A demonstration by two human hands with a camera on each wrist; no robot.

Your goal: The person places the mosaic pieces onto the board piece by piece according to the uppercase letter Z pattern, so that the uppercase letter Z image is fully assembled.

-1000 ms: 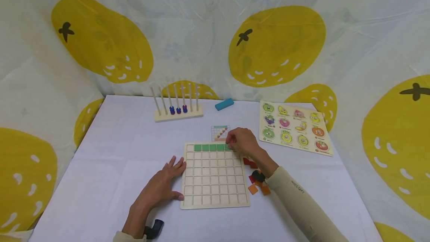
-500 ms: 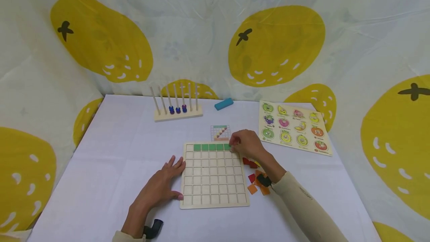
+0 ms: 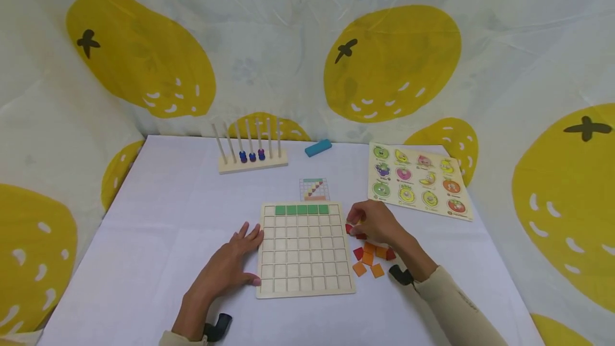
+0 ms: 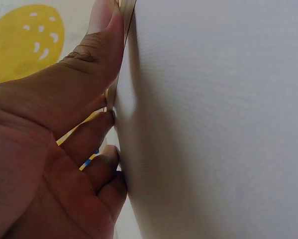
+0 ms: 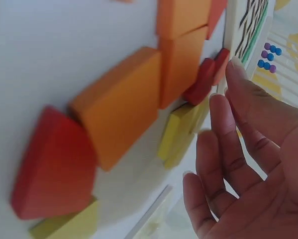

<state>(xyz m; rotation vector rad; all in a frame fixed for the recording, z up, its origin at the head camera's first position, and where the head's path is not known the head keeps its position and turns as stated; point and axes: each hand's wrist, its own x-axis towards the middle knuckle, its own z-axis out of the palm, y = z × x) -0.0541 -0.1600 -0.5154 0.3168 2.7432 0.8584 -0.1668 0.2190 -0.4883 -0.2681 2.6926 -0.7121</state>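
My left hand (image 3: 230, 258) rests at the left edge of a wooden grid board (image 3: 306, 251), its fingers spread and its thumb touching the edge near the lower corner. Green square tiles (image 3: 302, 210) fill several cells of the board's far row. Just right of the board, my right hand (image 3: 377, 222) is over a small group of red pieces (image 3: 349, 228). In the right wrist view its thumb is close to a red piece (image 5: 221, 64), fingers loosely bent, with nothing seen between them. Orange square tiles (image 5: 121, 107) and yellow pieces (image 5: 178, 132) lie nearby.
Beyond the board lies a small pattern card (image 3: 314, 189). Farther back stand a pegged rack (image 3: 254, 162) with blue and purple beads and a teal block (image 3: 318, 148). A fruit puzzle board (image 3: 418, 180) is at the back right. Black wrist bands show on both arms.
My right hand has left the far row's green tiles and moved right and nearer, to the red pieces. The left hand stays at the board's edge.
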